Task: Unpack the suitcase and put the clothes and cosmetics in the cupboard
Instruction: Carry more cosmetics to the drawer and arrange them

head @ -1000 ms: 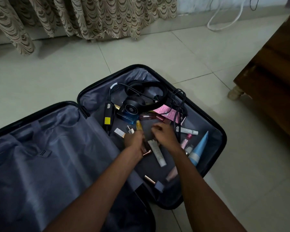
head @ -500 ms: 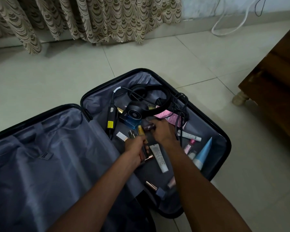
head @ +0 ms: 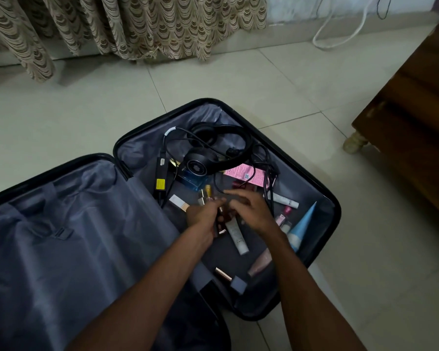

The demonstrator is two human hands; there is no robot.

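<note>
suitcase: I'm seeing the black hard-shell suitcase with grey fabric lining (head: 322,198) lying open flat on the pale tiled floor (head: 86,110); the left half is showing only lining and straps.
cosmetics: all sitting loose in the right half. The white squeeze tube (head: 236,235) is lying just below both hands, the light blue cone-topped tube (head: 302,224) is resting against the right wall, and the pink pouch (head: 246,173) is lying by the black over-ear headphones (head: 213,153) and tangled black cables (head: 266,168).
left hand (head: 204,215): fingers are curling round a bunch of small lipstick-like tubes (head: 219,224), gripping them above the suitcase floor.
right hand (head: 251,210): hovering close beside the left, fingers bending over the same bunch; the frame is blurring here, so I can't tell whether it's holding anything.
surroundings: patterned beige curtain (head: 137,26) is hanging behind; brown wooden furniture (head: 416,122) is standing to the right.
</note>
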